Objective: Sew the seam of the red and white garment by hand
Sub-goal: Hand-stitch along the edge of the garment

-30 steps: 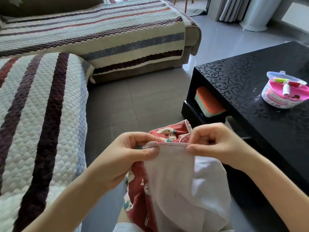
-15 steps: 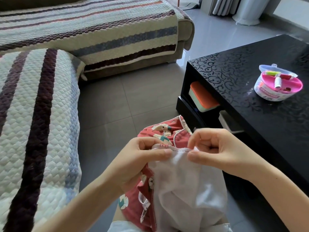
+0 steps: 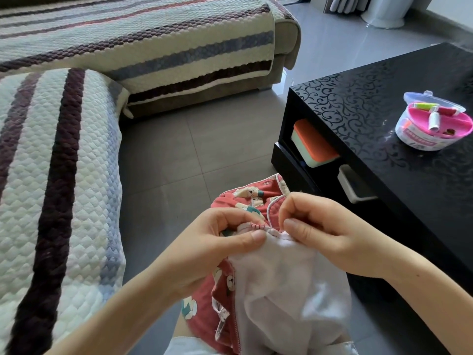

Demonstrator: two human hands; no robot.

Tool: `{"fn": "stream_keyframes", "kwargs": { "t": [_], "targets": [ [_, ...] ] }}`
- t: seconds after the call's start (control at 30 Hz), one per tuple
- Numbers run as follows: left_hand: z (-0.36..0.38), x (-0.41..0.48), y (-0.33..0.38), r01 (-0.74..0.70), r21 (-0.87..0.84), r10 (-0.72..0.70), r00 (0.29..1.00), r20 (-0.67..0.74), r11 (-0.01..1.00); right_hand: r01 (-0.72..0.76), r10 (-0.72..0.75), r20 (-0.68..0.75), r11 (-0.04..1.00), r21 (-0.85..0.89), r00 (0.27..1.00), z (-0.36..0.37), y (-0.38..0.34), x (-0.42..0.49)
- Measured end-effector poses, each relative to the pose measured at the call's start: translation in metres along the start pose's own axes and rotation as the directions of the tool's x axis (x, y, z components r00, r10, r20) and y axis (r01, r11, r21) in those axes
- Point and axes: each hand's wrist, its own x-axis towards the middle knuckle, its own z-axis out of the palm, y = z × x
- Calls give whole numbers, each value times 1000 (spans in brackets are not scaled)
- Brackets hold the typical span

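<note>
garment (image 3: 279,285): held up over the lap at bottom centre, between sofa and tabletop. Long axis runs from the top edge at the hands down toward the person, and the rest hangs in loose folds. White inner side faces the camera. Red side with bear print shows at the left and behind the top edge. That edge lies left to right between the 2 hands.

sofa (image 3: 64,175): 2 sections, at the left and along the far side, under quilted cream covers with purple, blue and pink stripes.

floor (image 3: 192,149): large grey tiles, glossy.

tabletop (image 3: 384,124): black gloss with scroll pattern, on the right, with an open shelf beneath.

left hand (image 3: 212,242): thumb and curled fingers pinch the garment's top edge.

right hand (image 3: 322,234): fingers curled, thumb and forefinger pinching the same edge just beside the left hand.

box (image 3: 313,143): pale green with an orange lid, on the shelf under the tabletop.

sewing kit (image 3: 432,124): round clear tub with a pink tray, on the tabletop, well apart from the hands.

seam (image 3: 256,226): short row of red stitches along the edge, between the 2 thumbs.

spool (image 3: 434,121): white thread, lying in the pink tray.
</note>
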Motion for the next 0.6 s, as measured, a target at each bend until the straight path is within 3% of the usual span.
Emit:
{"fn": "stream_keyframes", "kwargs": {
  "t": [0.6],
  "targets": [
    [-4,-2,0,28,34,-29,999,19,999,21,-22,11,998,67,1000,4,3,-1]
  ]
}}
